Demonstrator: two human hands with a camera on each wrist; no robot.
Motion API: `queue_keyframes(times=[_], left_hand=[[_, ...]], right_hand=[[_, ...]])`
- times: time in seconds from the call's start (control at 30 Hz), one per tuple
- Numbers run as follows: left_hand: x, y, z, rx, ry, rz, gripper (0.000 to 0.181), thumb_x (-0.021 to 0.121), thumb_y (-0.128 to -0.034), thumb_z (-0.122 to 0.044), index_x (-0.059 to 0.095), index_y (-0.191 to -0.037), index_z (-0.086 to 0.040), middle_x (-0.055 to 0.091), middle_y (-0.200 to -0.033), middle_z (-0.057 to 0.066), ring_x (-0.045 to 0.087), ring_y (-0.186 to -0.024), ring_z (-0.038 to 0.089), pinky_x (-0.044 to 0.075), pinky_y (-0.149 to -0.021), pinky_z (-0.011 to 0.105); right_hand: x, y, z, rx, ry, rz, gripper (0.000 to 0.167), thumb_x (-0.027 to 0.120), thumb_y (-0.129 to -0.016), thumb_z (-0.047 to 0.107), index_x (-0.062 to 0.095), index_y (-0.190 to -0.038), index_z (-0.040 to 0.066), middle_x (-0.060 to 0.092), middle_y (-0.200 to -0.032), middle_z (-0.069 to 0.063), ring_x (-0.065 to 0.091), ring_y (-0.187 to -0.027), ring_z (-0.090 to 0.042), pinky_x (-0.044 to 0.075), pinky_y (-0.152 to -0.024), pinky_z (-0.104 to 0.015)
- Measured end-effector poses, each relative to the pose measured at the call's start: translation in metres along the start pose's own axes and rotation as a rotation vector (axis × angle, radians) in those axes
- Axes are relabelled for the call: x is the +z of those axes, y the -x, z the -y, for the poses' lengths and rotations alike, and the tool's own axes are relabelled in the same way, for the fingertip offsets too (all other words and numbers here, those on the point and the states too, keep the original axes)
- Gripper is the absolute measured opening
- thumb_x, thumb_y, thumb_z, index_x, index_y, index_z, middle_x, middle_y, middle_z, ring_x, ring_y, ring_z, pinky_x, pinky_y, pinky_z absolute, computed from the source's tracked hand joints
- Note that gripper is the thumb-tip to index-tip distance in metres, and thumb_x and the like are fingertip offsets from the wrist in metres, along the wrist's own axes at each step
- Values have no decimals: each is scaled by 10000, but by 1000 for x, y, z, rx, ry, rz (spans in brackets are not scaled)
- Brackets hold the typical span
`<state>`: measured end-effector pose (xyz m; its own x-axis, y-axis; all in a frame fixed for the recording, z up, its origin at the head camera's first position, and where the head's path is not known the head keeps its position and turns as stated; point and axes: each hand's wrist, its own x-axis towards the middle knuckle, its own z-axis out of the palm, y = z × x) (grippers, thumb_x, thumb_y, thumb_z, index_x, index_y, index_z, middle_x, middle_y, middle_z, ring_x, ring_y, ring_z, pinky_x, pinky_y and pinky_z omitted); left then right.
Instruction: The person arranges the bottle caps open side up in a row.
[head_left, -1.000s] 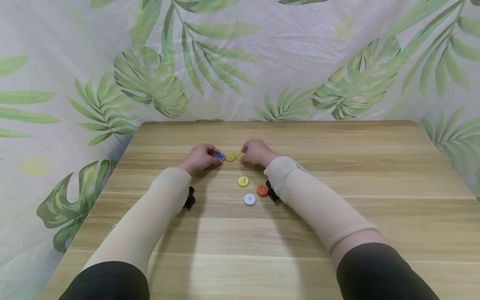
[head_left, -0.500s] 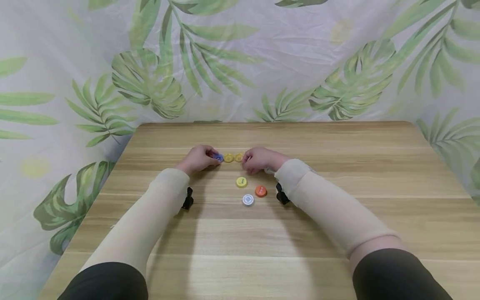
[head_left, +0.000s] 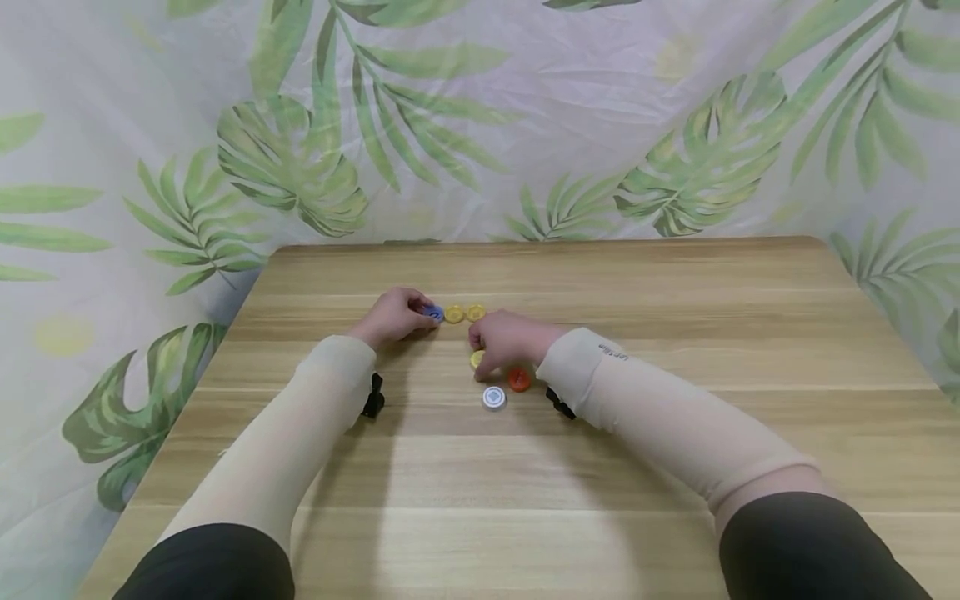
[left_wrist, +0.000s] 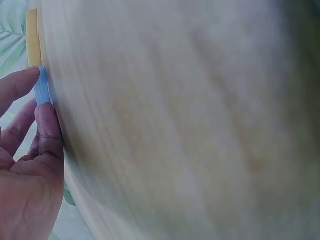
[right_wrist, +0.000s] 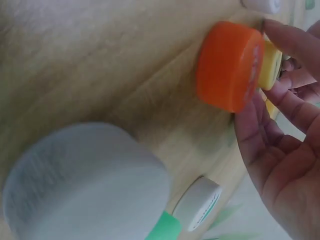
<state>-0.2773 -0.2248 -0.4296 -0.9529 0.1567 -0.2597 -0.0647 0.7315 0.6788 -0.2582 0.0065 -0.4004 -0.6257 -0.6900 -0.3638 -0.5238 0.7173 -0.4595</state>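
Observation:
My left hand [head_left: 393, 317] pinches a blue bottle cap [head_left: 433, 314] between thumb and fingers on the table; the left wrist view shows the blue cap [left_wrist: 42, 86] edge-on, next to a yellow one. Two yellow caps [head_left: 454, 314] [head_left: 476, 312] continue the row to its right. Closer to me, my right hand [head_left: 512, 340] has thumb and fingers around another yellow cap [head_left: 476, 359], partly covered by the hand. In the right wrist view that yellow cap [right_wrist: 270, 66] sits between thumb and finger, behind an orange-red cap [right_wrist: 230, 67].
Below the right hand lie the orange-red cap [head_left: 518, 380] and a white cap [head_left: 494, 398]. The right wrist view also holds a large white cap [right_wrist: 90, 185], a green piece [right_wrist: 165, 227] and another white cap [right_wrist: 197, 202]. A leaf-patterned cloth [head_left: 450, 125] hangs behind the wooden table [head_left: 465, 483].
My right hand has left the right end of the row, uncovering the second yellow cap, and come down toward me to the separate yellow cap. The left hand stays on the blue cap.

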Motion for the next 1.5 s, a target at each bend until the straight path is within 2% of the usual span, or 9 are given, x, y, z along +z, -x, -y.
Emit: queue_keyframes(times=[0.17,0.3,0.47,0.6,0.8,0.97,1.17,1.37,1.5], left_hand=[[-1,-1,2,-1,8,4,374,740,-959,-148,651,-1270,40,620,-1140,170,552,-1033,275,466,-906,376],[-2,0,2,1,6,5,374,737,-961,-148,649,-1271,42,620,-1142,172,554,-1036,275,467,-908,374],[-2,0,2,6,-1,5,379,739,-958,-153,652,-1271,42,620,-1134,169,552,-1027,269,468,-896,368],[-2,0,1,5,-6,5,374,741,-957,-150,654,-1267,41,622,-1135,169,551,-1029,270,467,-899,370],[-1,1,1,-3,-12,7,365,741,-961,-152,653,-1262,34,617,-1138,162,542,-1022,266,465,-891,369],[-1,1,2,-5,-10,9,358,738,-965,-155,653,-1259,30,617,-1135,157,540,-1014,260,463,-879,358],[-1,2,0,-4,3,10,355,737,-965,-146,651,-1257,36,613,-1129,157,535,-1007,258,460,-870,351],[-1,3,0,-2,-8,8,368,739,-967,-158,650,-1269,32,615,-1151,164,536,-1026,269,456,-899,371],[-1,1,0,-2,-7,10,378,739,-968,-167,646,-1278,29,612,-1165,165,535,-1036,270,456,-912,378]], right_hand=[[-1,-2,0,18,-8,3,206,802,-863,159,634,-962,94,614,-923,-30,541,-863,-181,458,-776,-298],[-4,-4,-4,39,-67,-10,187,772,-862,157,629,-965,94,614,-917,-36,543,-833,-176,458,-746,-301],[-7,-10,-14,84,-225,-56,193,741,-885,161,610,-993,69,652,-856,-26,595,-721,-140,493,-671,-271],[-12,-14,-21,117,-338,-111,249,714,-915,162,615,-1089,15,679,-846,-43,653,-681,-144,538,-663,-268],[-24,-16,-29,155,-481,-210,316,694,-953,148,633,-1193,-47,689,-984,-126,667,-792,-178,544,-747,-263],[-33,-16,-39,188,-604,-251,256,708,-958,137,623,-1128,-35,640,-1002,-103,643,-895,-203,551,-865,-317],[-36,-17,-56,239,-661,-266,163,708,-958,122,618,-1031,9,600,-894,-37,611,-886,-198,534,-886,-348],[-31,-20,-63,245,-697,-274,198,709,-922,-9,584,-1076,-16,584,-941,-66,575,-806,-155,518,-774,-274],[-28,-19,-61,229,-636,-287,259,726,-891,-33,572,-1099,-22,567,-970,-69,536,-766,-123,496,-735,-253]])
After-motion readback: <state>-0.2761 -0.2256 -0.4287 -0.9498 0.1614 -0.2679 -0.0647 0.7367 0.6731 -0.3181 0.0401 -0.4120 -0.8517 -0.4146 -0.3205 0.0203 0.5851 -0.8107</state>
